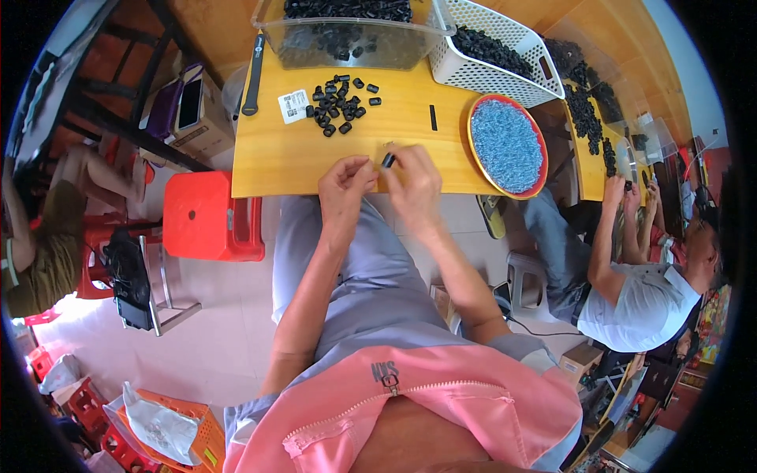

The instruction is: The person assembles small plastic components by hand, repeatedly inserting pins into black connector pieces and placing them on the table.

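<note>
At the near edge of the yellow wooden table (272, 162), my two hands work close together. My right hand (416, 188) pinches a small black cylindrical part (388, 160) between thumb and fingers; the hand is slightly blurred. Just to its left, my left hand (344, 189) has its fingertips pressed together, and whatever they hold is too small or hidden to make out. Beyond them lies a loose pile of similar black parts (339, 104). To the right, a round red bowl with a yellow rim (544, 162) is filled with tiny blue-grey pieces (505, 142).
A clear bin (303, 55) and a white perforated basket (544, 88), both with black parts, stand at the back. A black long-handled tool (253, 79), a white label (294, 107) and a black strip (433, 117) lie on the table. Left is a red stool (201, 213); right, a co-worker (643, 303).
</note>
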`<action>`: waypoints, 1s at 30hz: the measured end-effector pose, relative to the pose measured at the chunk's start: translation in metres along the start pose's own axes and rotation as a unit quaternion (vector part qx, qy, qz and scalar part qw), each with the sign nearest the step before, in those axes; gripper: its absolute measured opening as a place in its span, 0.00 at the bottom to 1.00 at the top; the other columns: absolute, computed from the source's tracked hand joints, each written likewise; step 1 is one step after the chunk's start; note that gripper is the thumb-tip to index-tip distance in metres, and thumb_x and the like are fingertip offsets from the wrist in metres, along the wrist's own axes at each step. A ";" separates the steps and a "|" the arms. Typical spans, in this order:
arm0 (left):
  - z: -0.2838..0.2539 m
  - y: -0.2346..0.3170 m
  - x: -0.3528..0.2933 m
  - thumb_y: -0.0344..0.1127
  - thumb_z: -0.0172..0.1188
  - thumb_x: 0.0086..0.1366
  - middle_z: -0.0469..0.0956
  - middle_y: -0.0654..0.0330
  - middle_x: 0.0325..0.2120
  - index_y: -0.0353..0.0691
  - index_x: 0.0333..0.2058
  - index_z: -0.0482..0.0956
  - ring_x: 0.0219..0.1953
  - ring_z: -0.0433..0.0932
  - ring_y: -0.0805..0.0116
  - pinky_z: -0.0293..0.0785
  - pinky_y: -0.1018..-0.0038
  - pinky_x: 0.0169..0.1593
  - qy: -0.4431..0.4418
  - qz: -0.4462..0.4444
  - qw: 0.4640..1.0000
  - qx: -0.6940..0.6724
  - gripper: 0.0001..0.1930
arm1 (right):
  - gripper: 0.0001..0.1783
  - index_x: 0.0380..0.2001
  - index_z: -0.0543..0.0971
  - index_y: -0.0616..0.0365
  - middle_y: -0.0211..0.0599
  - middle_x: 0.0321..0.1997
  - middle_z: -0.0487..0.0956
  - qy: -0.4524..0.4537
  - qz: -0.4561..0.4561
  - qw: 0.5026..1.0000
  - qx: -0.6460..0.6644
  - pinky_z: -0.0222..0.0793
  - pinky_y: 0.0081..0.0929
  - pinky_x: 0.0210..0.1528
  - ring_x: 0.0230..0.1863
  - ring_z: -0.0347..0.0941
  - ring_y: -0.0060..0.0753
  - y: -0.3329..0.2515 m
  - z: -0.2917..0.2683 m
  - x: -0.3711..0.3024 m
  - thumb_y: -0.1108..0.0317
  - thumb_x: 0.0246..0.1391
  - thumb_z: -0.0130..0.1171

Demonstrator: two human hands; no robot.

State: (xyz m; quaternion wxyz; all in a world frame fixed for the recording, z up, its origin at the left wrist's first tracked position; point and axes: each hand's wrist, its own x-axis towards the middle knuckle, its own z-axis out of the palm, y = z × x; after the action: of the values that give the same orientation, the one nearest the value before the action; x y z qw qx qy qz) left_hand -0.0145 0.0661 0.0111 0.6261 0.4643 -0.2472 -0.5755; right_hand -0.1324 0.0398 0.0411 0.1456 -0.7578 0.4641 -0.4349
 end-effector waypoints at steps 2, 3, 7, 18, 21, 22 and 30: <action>-0.002 0.002 -0.002 0.29 0.55 0.59 0.75 0.59 0.31 0.30 0.37 0.73 0.34 0.77 0.72 0.72 0.82 0.35 0.016 -0.010 0.999 0.027 0.10 | 0.16 0.36 0.74 0.63 0.47 0.34 0.73 0.002 -0.004 1.000 -0.021 0.66 0.37 0.39 0.36 0.70 0.51 0.003 -0.019 0.027 0.80 0.38 0.55; -0.002 0.001 -0.003 0.29 0.55 0.59 0.75 0.59 0.31 0.30 0.37 0.73 0.34 0.77 0.72 0.72 0.82 0.35 0.016 -0.008 0.999 0.027 0.10 | 0.17 0.38 0.73 0.63 0.48 0.35 0.73 0.021 -0.021 0.998 -0.054 0.66 0.37 0.41 0.38 0.70 0.51 0.010 -0.028 0.045 0.80 0.38 0.55; -0.003 -0.006 -0.004 0.27 0.54 0.59 0.74 0.58 0.32 0.29 0.37 0.72 0.35 0.77 0.70 0.73 0.80 0.36 0.004 0.015 0.998 0.060 0.08 | 0.21 0.43 0.71 0.61 0.48 0.39 0.73 0.163 -0.145 0.958 -0.186 0.65 0.37 0.44 0.42 0.69 0.51 0.042 -0.071 0.139 0.80 0.40 0.54; -0.014 0.008 0.018 0.24 0.54 0.56 0.75 0.58 0.32 0.32 0.36 0.73 0.31 0.77 0.72 0.73 0.79 0.34 0.016 0.017 0.990 0.136 0.08 | 0.11 0.31 0.78 0.59 0.41 0.29 0.72 -0.130 0.021 0.990 -0.054 0.66 0.35 0.38 0.36 0.69 0.44 0.048 -0.011 0.035 0.74 0.39 0.60; -0.020 0.019 0.042 0.26 0.57 0.54 0.75 0.59 0.29 0.32 0.35 0.74 0.27 0.75 0.74 0.73 0.79 0.29 0.044 0.151 0.943 0.292 0.08 | 0.08 0.29 0.78 0.59 0.39 0.27 0.70 -0.136 0.039 0.989 -0.030 0.65 0.34 0.38 0.35 0.67 0.41 0.051 -0.002 0.029 0.73 0.39 0.60; -0.017 0.024 0.046 0.26 0.58 0.52 0.75 0.58 0.28 0.33 0.34 0.74 0.26 0.75 0.72 0.72 0.77 0.29 0.046 0.204 0.904 0.374 0.09 | 0.07 0.27 0.77 0.59 0.39 0.27 0.69 -0.128 0.008 0.991 -0.031 0.65 0.34 0.37 0.35 0.67 0.42 0.052 0.000 0.028 0.73 0.40 0.60; -0.009 0.022 0.064 0.27 0.60 0.49 0.70 0.56 0.28 0.36 0.31 0.75 0.26 0.73 0.60 0.69 0.68 0.33 0.048 0.333 0.754 0.564 0.08 | 0.04 0.25 0.72 0.61 0.40 0.27 0.68 -0.060 -0.046 0.996 -0.038 0.63 0.35 0.35 0.33 0.65 0.44 0.048 0.007 0.021 0.75 0.43 0.57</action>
State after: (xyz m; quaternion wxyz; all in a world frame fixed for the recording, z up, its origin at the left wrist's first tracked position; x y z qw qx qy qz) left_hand 0.0175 0.0062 0.0116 0.4135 0.6484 -0.6360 -0.0633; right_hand -0.1502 -0.0042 0.0180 0.1237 -0.8083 0.4352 -0.3768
